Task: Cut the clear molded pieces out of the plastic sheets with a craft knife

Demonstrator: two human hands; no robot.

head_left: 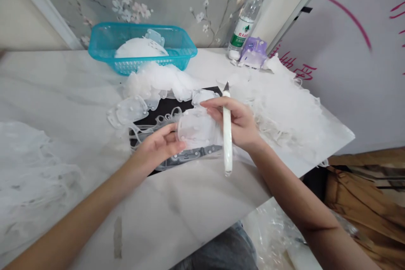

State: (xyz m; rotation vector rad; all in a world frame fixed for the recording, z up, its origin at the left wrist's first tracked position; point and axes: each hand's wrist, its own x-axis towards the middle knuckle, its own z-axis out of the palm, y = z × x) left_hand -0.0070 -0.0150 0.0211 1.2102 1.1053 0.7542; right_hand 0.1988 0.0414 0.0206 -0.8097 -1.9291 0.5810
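2 bare hands meet over a black mat (163,112) on a white marble-patterned board (190,211). The left hand (158,145) cups a clear moulded plastic piece (198,128) from one side, its fingers curled against the edge. The right hand (236,122) clasps a white-handled craft knife (227,143), blade pointing up, with its fingers reaching over to the top of the same piece. More clear plastic pieces (128,111) lie around the mat, some still edged with frilly strands. White plastic trimmings sit in 3 heaps (284,109) (the one on the right looks the largest). A teal mesh basket (109,36) holds white domed pieces (139,48), and a water bottle (247,17) and a purple packet (253,52) stand near the wall. As things lie, much looks already cut away, while the pieces on the mat look unfinished.
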